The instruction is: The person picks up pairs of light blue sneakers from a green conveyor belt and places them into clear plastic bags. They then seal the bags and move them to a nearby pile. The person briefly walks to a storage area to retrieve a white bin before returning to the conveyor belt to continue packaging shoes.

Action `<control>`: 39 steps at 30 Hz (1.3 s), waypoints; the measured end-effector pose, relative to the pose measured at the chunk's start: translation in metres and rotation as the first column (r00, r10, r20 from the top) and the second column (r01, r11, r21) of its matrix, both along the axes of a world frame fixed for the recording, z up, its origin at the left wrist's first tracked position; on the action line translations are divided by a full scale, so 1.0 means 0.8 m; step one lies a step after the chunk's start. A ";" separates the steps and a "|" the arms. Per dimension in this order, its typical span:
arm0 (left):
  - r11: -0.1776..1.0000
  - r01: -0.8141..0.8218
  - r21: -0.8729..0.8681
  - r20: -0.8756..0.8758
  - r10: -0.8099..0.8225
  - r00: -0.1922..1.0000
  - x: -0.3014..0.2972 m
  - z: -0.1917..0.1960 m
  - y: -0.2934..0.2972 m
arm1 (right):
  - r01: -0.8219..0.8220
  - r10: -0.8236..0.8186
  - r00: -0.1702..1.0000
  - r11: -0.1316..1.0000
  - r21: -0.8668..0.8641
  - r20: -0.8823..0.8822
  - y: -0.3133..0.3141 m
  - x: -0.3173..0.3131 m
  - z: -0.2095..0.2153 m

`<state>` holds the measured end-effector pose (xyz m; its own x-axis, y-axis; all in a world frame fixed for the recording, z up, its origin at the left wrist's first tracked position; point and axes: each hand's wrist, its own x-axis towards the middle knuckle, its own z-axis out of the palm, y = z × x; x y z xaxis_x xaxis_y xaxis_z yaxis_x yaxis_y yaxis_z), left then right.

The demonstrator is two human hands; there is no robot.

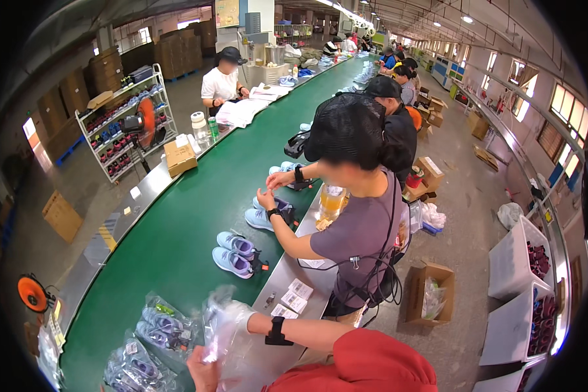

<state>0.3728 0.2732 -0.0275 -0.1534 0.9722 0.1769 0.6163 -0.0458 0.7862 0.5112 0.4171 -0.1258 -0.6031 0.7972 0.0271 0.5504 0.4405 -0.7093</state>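
A clear plastic bag is spread between my two hands over the near edge of the green conveyor belt. My left hand, at the bottom of the view, has its fingers closed on the bag's lower part. On the upper side, my right hand, in what looks like a white glove, grips the same film; its fingertips are partly hidden by glare. Left of the bag lie two bagged pairs of shoes, one farther off and one nearer. An unbagged light blue pair rests farther up the belt.
Close on my right, a co-worker reaches over more blue shoes. White label stacks lie on the metal ledge. Across the belt are a small carton and another person. An open carton stands on the floor.
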 end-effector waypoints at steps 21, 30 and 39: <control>0.936 -0.270 -0.228 0.438 0.346 0.830 -0.062 -0.057 0.069 | -0.610 0.613 0.788 0.789 -0.070 0.050 -0.090 -0.038 -0.128; 0.908 -0.340 -0.244 0.421 0.415 0.806 -0.053 -0.015 0.077 | 0.095 -0.165 0.942 0.966 -0.240 -0.291 0.091 0.081 0.049; 0.836 -0.428 -0.342 0.415 0.543 0.730 -0.062 -0.003 0.077 | -0.074 -0.071 0.836 0.968 0.241 0.544 0.185 0.110 -0.072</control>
<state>0.3229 0.3350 -0.0296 -0.6225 0.7426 -0.2472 0.0504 0.3532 0.9342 0.5992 0.5647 -0.1835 -0.5779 0.8081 -0.1144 0.8132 0.5581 -0.1651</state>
